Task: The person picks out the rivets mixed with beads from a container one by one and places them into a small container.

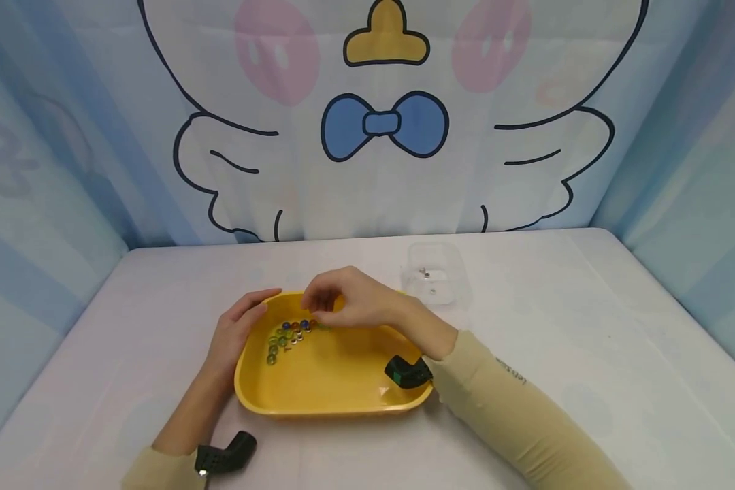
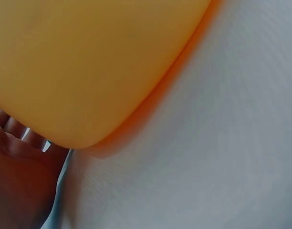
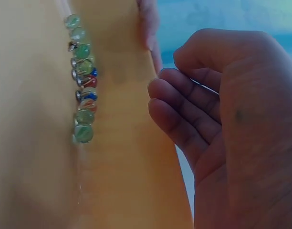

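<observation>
Pale table (image 1: 557, 327): yellow tray (image 1: 337, 381) on it; near tray, behind its right end, clear plastic box (image 1: 444, 258).

White cloth-covered tabletop (image 1: 588, 340), bearing all items; printed fabric backdrop (image 1: 380, 190) behind it.

Yellow rounded-rectangular plastic tray (image 1: 343, 391): on the tabletop, left hand (image 1: 239, 327) touching its far-left rim, right hand (image 1: 358, 296) above its far side.

Multicoloured round glass marbles (image 1: 283, 341): in the tray's far-left part, in a bent row, small shiny metallic pieces (image 1: 299, 337) among them.

Clear square plastic box (image 1: 447, 255): behind the tray, toward its right; small silvery bits (image 1: 425, 273) inside.
</observation>
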Available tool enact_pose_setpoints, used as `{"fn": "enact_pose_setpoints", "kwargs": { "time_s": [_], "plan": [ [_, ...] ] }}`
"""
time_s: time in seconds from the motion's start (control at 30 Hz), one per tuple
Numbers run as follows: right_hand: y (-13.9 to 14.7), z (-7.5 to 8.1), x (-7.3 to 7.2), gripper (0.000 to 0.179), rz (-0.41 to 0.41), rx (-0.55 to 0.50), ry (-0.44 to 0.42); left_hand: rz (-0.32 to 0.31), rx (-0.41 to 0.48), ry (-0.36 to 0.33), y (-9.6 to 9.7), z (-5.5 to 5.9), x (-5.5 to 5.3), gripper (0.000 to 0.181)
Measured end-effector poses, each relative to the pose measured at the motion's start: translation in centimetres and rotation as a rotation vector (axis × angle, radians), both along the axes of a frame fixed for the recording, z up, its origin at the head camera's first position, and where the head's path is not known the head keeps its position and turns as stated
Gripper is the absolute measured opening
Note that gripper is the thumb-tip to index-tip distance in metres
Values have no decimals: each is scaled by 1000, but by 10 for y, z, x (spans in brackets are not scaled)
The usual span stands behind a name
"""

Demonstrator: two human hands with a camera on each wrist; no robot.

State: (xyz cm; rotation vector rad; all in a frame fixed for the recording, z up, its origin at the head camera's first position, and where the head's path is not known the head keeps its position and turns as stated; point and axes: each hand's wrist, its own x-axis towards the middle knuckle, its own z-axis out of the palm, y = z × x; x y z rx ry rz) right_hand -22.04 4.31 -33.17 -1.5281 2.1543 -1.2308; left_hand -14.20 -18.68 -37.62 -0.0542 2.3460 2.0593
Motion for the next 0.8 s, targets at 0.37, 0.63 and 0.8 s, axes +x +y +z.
{"fn": "enact_pose_setpoints", "kwargs": {
  "time_s": [0.37,0.63,0.8],
  "plan": [
    [-7,1,1,17,40,136,23,12,-9,30,0,0,0,40],
    [-8,1,-6,18,57,179,50,27,-57,57,-2,-2,0,37],
    [-12,3,-7,18,77,204,79,32,-59,56,-3,-2,0,37]
  ]
}}
